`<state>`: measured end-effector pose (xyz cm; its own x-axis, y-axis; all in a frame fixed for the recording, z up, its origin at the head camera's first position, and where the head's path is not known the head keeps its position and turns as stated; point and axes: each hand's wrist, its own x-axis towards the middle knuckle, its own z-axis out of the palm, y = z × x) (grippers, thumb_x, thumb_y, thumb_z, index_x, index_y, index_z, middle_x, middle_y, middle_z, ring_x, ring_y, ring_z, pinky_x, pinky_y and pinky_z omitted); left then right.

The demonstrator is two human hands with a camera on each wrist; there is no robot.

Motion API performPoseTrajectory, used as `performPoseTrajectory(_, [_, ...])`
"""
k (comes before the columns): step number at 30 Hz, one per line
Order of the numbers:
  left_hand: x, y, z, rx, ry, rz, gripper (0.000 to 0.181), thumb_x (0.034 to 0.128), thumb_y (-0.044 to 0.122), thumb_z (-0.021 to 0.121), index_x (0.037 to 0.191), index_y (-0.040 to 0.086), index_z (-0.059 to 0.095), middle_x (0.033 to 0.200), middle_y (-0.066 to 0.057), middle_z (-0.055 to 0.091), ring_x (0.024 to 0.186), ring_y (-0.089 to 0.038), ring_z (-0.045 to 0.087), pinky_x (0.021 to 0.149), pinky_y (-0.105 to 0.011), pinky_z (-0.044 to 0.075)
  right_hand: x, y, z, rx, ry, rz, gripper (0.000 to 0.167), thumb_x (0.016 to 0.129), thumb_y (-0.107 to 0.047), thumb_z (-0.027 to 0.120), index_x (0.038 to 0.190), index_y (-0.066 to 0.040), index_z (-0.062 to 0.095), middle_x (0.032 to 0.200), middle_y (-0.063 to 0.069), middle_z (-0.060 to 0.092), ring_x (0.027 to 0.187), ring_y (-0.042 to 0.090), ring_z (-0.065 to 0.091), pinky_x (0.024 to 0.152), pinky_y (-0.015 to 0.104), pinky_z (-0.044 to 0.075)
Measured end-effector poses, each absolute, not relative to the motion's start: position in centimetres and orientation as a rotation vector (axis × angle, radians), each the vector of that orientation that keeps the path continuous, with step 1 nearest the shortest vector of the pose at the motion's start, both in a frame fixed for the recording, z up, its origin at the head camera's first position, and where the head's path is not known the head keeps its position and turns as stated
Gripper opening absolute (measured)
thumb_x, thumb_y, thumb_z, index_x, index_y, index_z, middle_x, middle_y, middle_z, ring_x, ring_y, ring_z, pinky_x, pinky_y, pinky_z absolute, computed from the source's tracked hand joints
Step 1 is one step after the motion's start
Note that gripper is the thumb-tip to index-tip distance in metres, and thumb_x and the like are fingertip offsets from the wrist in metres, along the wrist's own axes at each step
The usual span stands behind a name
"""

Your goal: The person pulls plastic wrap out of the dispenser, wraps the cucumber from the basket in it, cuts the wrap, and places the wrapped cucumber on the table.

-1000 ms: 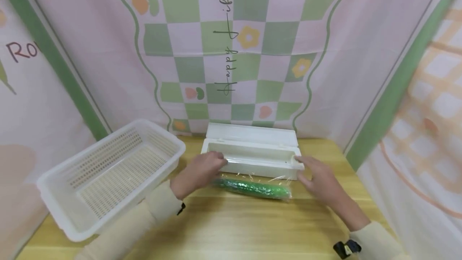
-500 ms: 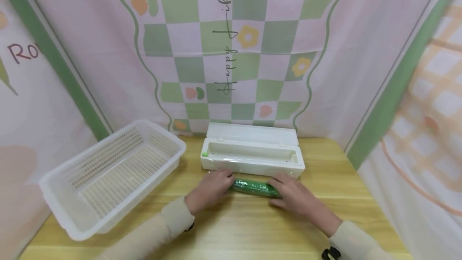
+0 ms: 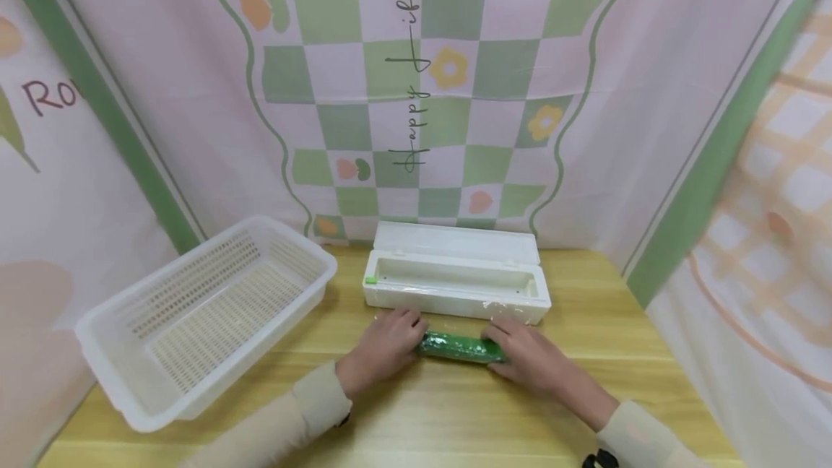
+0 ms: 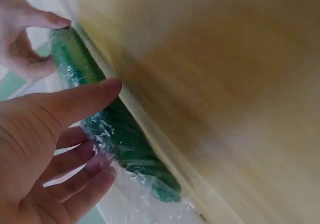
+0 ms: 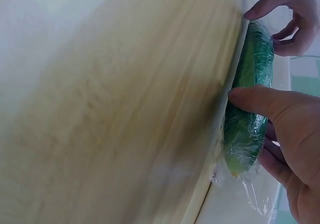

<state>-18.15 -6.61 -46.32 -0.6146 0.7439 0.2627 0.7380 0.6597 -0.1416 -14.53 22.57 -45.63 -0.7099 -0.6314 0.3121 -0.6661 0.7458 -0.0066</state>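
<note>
A green cucumber [image 3: 460,347] wrapped in clear plastic film lies crosswise on the wooden table. My left hand [image 3: 388,344] grips it near its left end, thumb on the near side and fingers on the far side, as the left wrist view shows. Toward the other end, my right hand [image 3: 528,354] holds it in the same way. Loose film [image 4: 145,204] sticks out past the cucumber's left end, and more trails past its right end in the right wrist view. Just behind stands a long white box [image 3: 455,300], its lid [image 3: 455,240] raised at the back.
At the left stands a white slotted plastic basket [image 3: 312,287] with nothing seen in it. A small green piece [image 3: 370,280] sits on the box's left end. Printed cloth [image 3: 448,121] hangs behind the wooden table [image 3: 455,417].
Both hands have come from the white box down to the cucumber and now grip it near its ends. Over the last half second the cucumber has shifted slightly toward me.
</note>
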Motion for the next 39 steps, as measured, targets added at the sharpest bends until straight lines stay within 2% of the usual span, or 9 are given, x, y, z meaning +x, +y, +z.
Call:
performPoseTrajectory(6, [-16.5,-6.6,-46.3,-1.206,-2.536,0.114,0.035,0.0854,0.027,0.087,0.112,0.013,0.070,0.104,-0.001,0.071,0.092,-0.015,0.066,0.074,-0.023,0.060,-12.6,22.5,-45.3,1.076,-2.627,0.183,0.044,0.070,-0.020,0.096,0.106,-0.008,0.074,0.104,0.003,0.071,0.094,0.016,0.067,0.083,0.033,0.064])
performPoseTrajectory(10, [-14.9,-6.8,-46.1,-1.267,-2.569,0.110,0.032,0.0856,0.027,0.086,0.110,0.013,0.071,0.101,0.001,0.070,0.088,-0.012,0.064,0.068,-0.020,0.057,-11.0,22.5,-45.4,1.125,-2.613,0.146,0.046,0.071,-0.026,0.095,0.108,-0.008,0.074,0.105,0.002,0.071,0.094,0.015,0.067,0.082,0.029,0.064])
performPoseTrajectory(18, [-14.1,-7.6,-45.5,-1.286,-2.765,-0.142,0.039,0.0873,0.025,0.086,0.120,0.012,0.069,0.116,-0.002,0.071,0.100,-0.014,0.065,0.086,-0.024,0.060,-10.1,22.4,-45.2,1.106,-2.692,0.191,0.044,0.077,-0.025,0.091,0.114,-0.008,0.073,0.109,0.003,0.072,0.097,0.015,0.069,0.083,0.031,0.065])
performPoseTrajectory(25, [-14.7,-7.9,-45.7,-1.313,-2.810,-0.232,0.037,0.0857,0.027,0.085,0.117,0.011,0.071,0.109,0.000,0.069,0.093,-0.010,0.061,0.080,-0.021,0.058,-10.3,22.7,-44.8,1.072,-2.880,0.255,0.045,0.090,-0.024,0.081,0.127,-0.001,0.070,0.122,0.010,0.070,0.106,0.021,0.069,0.089,0.037,0.065])
performPoseTrajectory(28, [-14.8,-7.7,-45.7,-1.325,-2.774,-0.161,0.043,0.0852,0.032,0.086,0.120,0.012,0.070,0.114,-0.001,0.070,0.100,-0.012,0.063,0.086,-0.024,0.059,-10.7,22.8,-44.8,1.068,-2.939,0.300,0.046,0.093,-0.026,0.077,0.131,-0.001,0.069,0.126,0.011,0.068,0.109,0.023,0.068,0.092,0.040,0.065])
performPoseTrajectory(32, [-14.9,-7.1,-45.9,-1.389,-2.660,-0.142,0.048,0.0866,0.035,0.086,0.125,0.012,0.068,0.121,-0.002,0.069,0.109,-0.013,0.065,0.095,-0.025,0.060,-11.1,23.0,-44.8,1.055,-2.994,0.356,0.047,0.094,-0.028,0.076,0.133,-0.002,0.068,0.129,0.011,0.067,0.112,0.024,0.068,0.094,0.043,0.064])
performPoseTrajectory(39, [-14.9,-6.3,-46.9,-1.406,-2.647,-0.157,0.046,0.0909,0.032,0.084,0.128,0.013,0.067,0.121,-0.001,0.068,0.108,-0.012,0.064,0.091,-0.023,0.060,-11.3,23.1,-45.0,1.019,-2.931,0.327,0.060,0.091,-0.034,0.080,0.139,-0.001,0.064,0.136,0.017,0.065,0.121,0.030,0.066,0.100,0.049,0.061])
